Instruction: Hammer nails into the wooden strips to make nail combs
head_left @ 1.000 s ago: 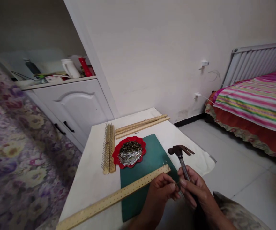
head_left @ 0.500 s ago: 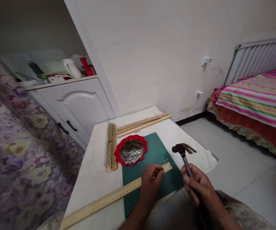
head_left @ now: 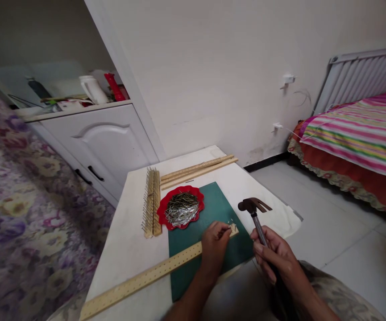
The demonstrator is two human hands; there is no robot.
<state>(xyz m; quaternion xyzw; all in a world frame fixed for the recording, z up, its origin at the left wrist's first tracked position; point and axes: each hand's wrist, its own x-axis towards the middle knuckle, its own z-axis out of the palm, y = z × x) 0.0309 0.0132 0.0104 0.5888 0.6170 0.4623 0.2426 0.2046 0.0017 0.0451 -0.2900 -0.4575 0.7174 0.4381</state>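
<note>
A long wooden strip (head_left: 139,280) with rows of small holes lies slantwise over the white table and a green mat (head_left: 217,203). My left hand (head_left: 214,245) is closed in a pinch over the strip's far right end, beside a few thin nails (head_left: 235,226) standing up there. Whatever its fingertips hold is too small to make out. Off the mat's right edge, my right hand (head_left: 275,252) grips a claw hammer (head_left: 253,206) by its handle, the head raised and apart from the strip. A red scalloped dish (head_left: 162,215) full of loose nails (head_left: 182,208) sits partly on the mat.
Wooden strips (head_left: 151,203) bristling with nails lie left of the dish. More strips (head_left: 197,171) lie along the table's back, with one loose nail (head_left: 189,181) before them. A white cabinet (head_left: 104,147) stands back left; a bed (head_left: 353,133) is at right.
My left hand has slid slightly right along the strip, closer to the standing nails. The hammer stays held up in my right hand. The whole view has shifted a little.
</note>
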